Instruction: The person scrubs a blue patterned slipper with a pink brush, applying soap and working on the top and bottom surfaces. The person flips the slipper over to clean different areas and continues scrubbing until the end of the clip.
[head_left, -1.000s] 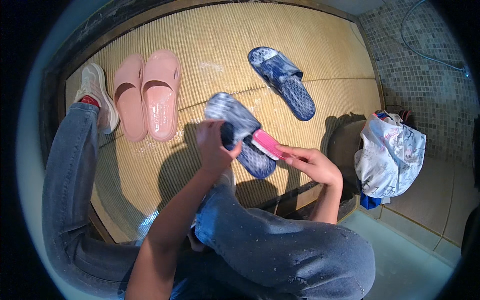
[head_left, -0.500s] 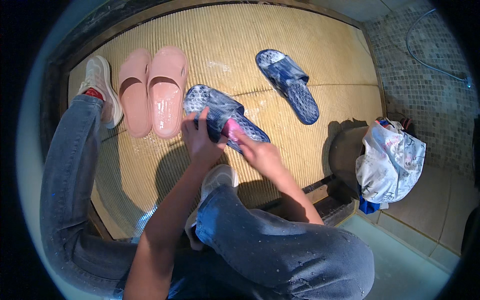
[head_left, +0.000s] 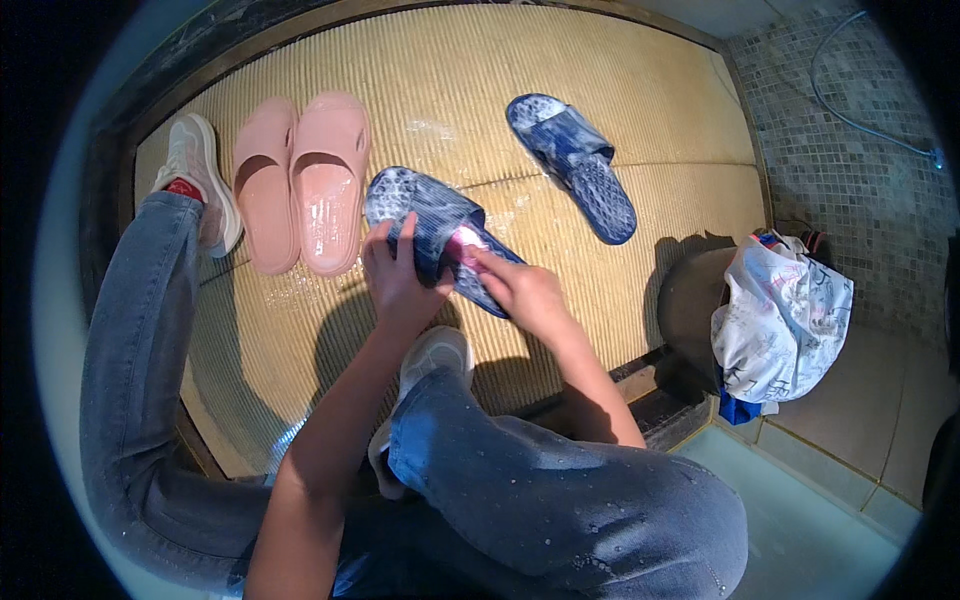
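Far left of the hands: one white lace-up sneaker (head_left: 207, 180), worn, on the tan ribbed mat (head_left: 640, 90).

Left of the hands: one pair of pale pink, smooth moulded slide slippers (head_left: 306, 185), side by side, wet on the footbeds.

Left hand (head_left: 402, 285): gripping the near side of the strap of one navy-blue textured slide slipper (head_left: 445, 208), which lies on the mat beneath both hands, toe end beyond the left fingers, white suds on toe and strap.

At the strap opening, between the hands: one bright pink scrubbing brush (head_left: 465, 243), partly hidden, bristles not visible.

Right hand (head_left: 530, 298): closed around the brush. Handling note: short strokes angled under the strap would probably suit this tight opening best; firm left-hand pressure should stop the soapy sole skidding.

Beyond and right of the hands: the matching navy-blue slide (head_left: 572, 165), sudsy at toe and strap, apart from its mate.

Far right of the hands: one crumpled white patterned cloth (head_left: 785, 320).
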